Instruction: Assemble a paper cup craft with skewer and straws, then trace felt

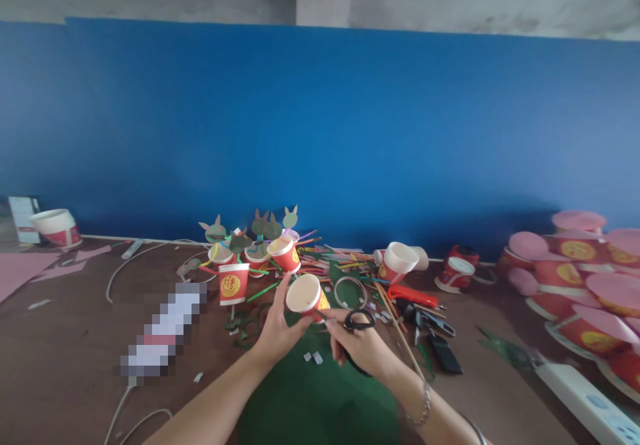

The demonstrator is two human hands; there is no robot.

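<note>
Paper cup is mid-scene, above the far edge of the green sheet, tilted so its open mouth faces the viewer. Left hand has it from the left, half closed, thumb on the near side, fingers up along the far-left wall. Right hand is curled closed around scissors, blades pointing left at the cup's near-right rim; can't tell if they bite into the wall or just touch it.

Handling, my judgement: cup looks very light, thin-walled, springy. Wall probably dents under a hard pinch; rim likely the stiffest part, but any cut would make it floppy. Outside looks smooth, so maybe slightly slippery. Best hold: light wrap round the lower wall on the left, clear of the blades; scissors by the loops only.

Around it: small white scraps on the green sheet, another red cup just to the left, orange-handled tool to the right on the brown table.
</note>
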